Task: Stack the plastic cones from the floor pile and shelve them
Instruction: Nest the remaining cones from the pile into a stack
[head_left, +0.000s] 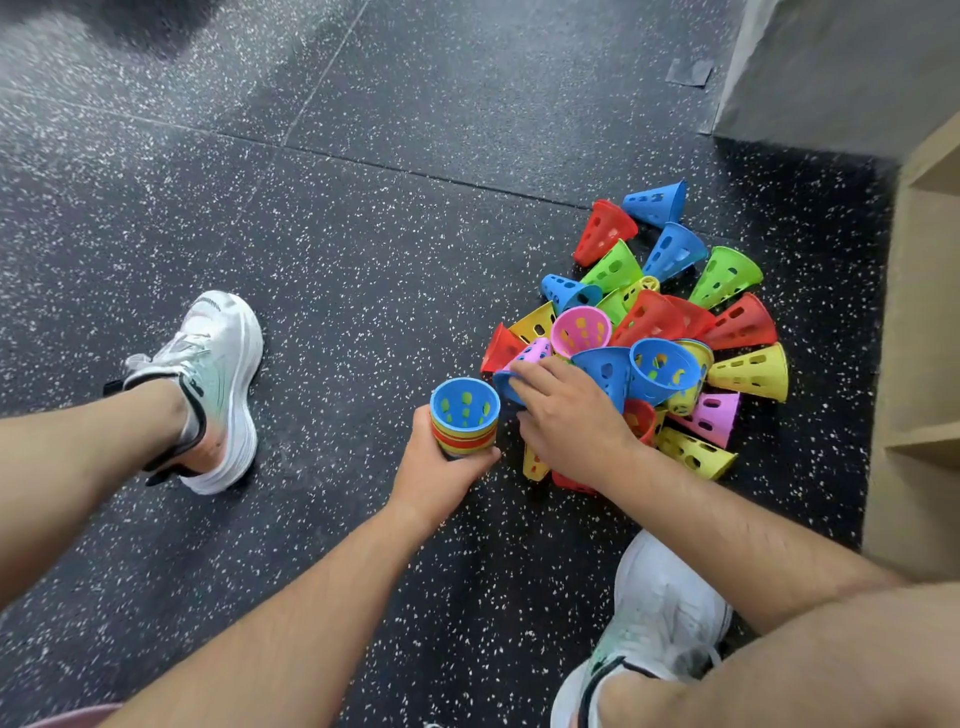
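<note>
**Head view: blue cone just right of the waiting stack**

At centre frame the left hand (436, 473) was wrapped round the stack (465, 415), long axis upright, wide mouths up. Just right of it, the right hand (566, 421) pinched a blue cone (503, 387) at the left edge of the pile (675, 322) (its tilt was hidden under the fingers). That cone probably needed carrying left and dropping narrow end down. The shelf (924, 312) stood at the right edge.
</note>
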